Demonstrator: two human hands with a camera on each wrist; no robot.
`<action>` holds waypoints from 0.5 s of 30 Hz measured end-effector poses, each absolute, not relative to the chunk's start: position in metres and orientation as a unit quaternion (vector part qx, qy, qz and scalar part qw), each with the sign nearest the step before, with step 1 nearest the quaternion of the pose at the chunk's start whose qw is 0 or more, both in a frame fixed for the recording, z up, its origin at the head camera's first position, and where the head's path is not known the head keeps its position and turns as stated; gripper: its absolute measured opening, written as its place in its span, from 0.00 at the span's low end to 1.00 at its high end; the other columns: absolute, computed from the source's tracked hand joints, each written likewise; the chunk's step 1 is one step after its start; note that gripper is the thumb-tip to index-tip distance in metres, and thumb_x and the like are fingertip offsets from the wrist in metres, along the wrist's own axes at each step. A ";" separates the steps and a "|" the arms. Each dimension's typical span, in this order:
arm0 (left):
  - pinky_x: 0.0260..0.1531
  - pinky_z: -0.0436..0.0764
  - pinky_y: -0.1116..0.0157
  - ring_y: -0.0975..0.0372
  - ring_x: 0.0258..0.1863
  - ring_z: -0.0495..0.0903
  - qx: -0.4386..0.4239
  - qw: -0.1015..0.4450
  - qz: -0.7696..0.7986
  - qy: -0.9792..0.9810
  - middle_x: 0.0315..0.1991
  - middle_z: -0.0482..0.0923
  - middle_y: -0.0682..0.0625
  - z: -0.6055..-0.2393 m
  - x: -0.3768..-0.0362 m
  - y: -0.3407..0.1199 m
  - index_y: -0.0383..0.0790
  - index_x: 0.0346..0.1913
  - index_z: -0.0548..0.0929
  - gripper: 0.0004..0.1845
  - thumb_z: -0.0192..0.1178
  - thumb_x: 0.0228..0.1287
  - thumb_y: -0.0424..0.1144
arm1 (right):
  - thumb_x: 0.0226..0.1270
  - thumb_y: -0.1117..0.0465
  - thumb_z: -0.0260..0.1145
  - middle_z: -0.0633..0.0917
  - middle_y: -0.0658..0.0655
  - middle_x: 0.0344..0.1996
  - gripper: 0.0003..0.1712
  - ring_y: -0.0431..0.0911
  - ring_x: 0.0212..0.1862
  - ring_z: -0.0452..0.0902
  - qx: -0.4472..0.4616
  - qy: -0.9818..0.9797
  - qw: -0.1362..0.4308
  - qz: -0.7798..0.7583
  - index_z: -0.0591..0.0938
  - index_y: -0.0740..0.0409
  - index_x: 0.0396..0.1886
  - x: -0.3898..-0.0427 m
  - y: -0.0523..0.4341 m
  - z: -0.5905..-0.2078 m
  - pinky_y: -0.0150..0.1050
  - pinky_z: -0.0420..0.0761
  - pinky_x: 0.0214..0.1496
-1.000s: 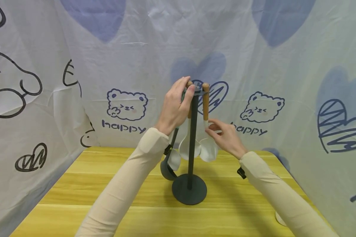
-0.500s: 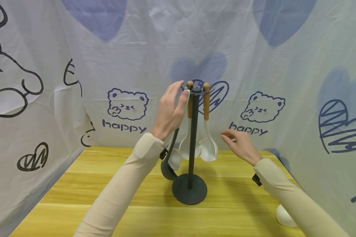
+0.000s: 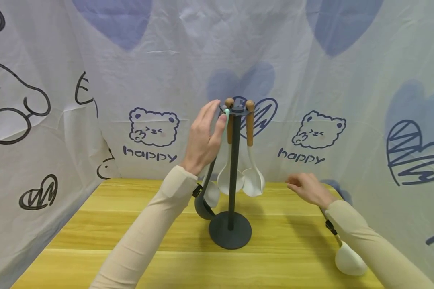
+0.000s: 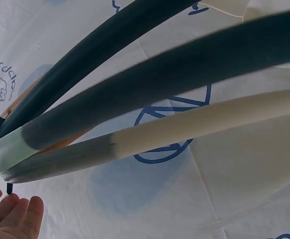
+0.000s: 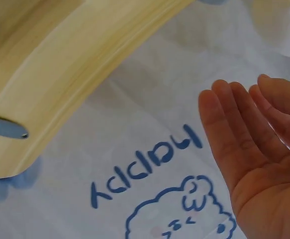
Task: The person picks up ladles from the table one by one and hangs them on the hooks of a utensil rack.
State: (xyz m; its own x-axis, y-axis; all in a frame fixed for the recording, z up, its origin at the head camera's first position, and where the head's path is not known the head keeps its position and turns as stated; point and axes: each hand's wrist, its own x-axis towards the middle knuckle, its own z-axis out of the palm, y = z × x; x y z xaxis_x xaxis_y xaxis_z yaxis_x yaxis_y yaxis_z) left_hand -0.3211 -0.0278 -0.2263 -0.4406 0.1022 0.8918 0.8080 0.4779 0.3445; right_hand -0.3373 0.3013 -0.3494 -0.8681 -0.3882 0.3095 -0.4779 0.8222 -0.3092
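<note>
A dark utensil rack [image 3: 234, 172] stands upright mid-table, with several kitchen utensils hanging around its top. Two hanging white ladles [image 3: 253, 182] have wooden handles; a dark ladle [image 3: 204, 204] hangs at the left. My left hand [image 3: 202, 138] is raised at the rack's top left, fingers extended beside a mint-tipped handle. In the left wrist view its fingertips [image 4: 34, 209] lie just below the handle ends, gripping nothing. Out to the right, my right hand [image 3: 309, 188] hovers empty with fingers loosely bent. Below that forearm lies a white ladle [image 3: 349, 261], its handle partly hidden by the sleeve.
The yellow wooden table [image 3: 159, 237] runs back to a white printed curtain [image 3: 202, 52] that encloses it on the back and sides. The rack's round base [image 3: 230, 237] sits near the table's middle.
My right hand has let go of the right-hand wooden-handled ladle and moved right and down. My left hand has shifted slightly left off the rack's top. More of the lying ladle shows.
</note>
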 end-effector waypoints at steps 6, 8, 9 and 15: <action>0.73 0.62 0.60 0.53 0.71 0.65 -0.305 0.430 -0.410 -0.745 0.70 0.67 0.41 -0.228 -0.319 -0.029 0.36 0.70 0.68 0.26 0.45 0.76 0.46 | 0.65 0.68 0.64 0.87 0.67 0.40 0.12 0.56 0.41 0.85 0.227 -0.954 0.078 0.178 0.83 0.70 0.46 -0.333 0.314 -0.352 0.51 0.85 0.44; 0.73 0.61 0.60 0.54 0.71 0.65 -0.303 0.427 -0.412 -0.746 0.71 0.66 0.42 -0.228 -0.319 -0.029 0.36 0.71 0.68 0.27 0.45 0.77 0.47 | 0.63 0.69 0.66 0.87 0.67 0.39 0.13 0.56 0.40 0.84 0.226 -0.958 0.054 0.170 0.83 0.71 0.46 -0.331 0.318 -0.354 0.50 0.85 0.42; 0.73 0.61 0.60 0.54 0.71 0.65 -0.301 0.427 -0.413 -0.746 0.71 0.66 0.42 -0.228 -0.319 -0.030 0.36 0.71 0.67 0.27 0.44 0.77 0.47 | 0.61 0.69 0.67 0.87 0.67 0.39 0.13 0.56 0.39 0.84 0.225 -0.959 0.045 0.166 0.83 0.71 0.45 -0.330 0.320 -0.355 0.50 0.85 0.41; 0.73 0.61 0.62 0.54 0.71 0.65 -0.300 0.428 -0.417 -0.744 0.71 0.66 0.42 -0.229 -0.318 -0.031 0.36 0.70 0.68 0.26 0.43 0.77 0.47 | 0.53 0.73 0.69 0.87 0.67 0.35 0.13 0.57 0.36 0.84 0.252 -0.958 0.046 0.130 0.83 0.72 0.40 -0.326 0.336 -0.365 0.51 0.85 0.40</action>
State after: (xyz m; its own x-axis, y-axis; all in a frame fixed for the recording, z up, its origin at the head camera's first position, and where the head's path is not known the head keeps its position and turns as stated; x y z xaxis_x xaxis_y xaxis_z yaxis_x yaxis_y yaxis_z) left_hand -0.3181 -0.0307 -0.2289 -0.4540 0.0898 0.8864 0.8026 0.4732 0.3632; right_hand -0.3264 0.3355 -0.3649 -0.8692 -0.4701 0.1530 -0.4939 0.8397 -0.2258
